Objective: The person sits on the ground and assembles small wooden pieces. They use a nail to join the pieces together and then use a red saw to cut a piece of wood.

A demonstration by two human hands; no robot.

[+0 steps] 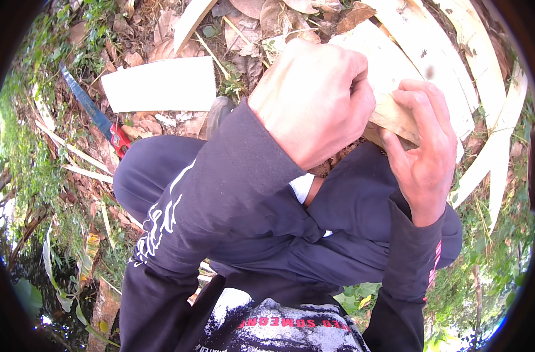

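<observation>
My left hand (314,97) is closed in a fist above the near end of a pale, broad strip of plant stalk (394,114); whatever is inside its fingers is hidden. Beside it, my right hand (425,146) grips the strip's near edge, with bent fingertips on the top face and the thumb at the front edge. The strip lies just beyond my crossed legs, and its far part looks washed out by bright light.
A cut white rectangular piece (162,85) lies on dry leaves at the left. Further left is a long-bladed tool with a red handle (120,139). Long pale stalk strips (475,53) curve along the right. Green plants (50,193) border the ground.
</observation>
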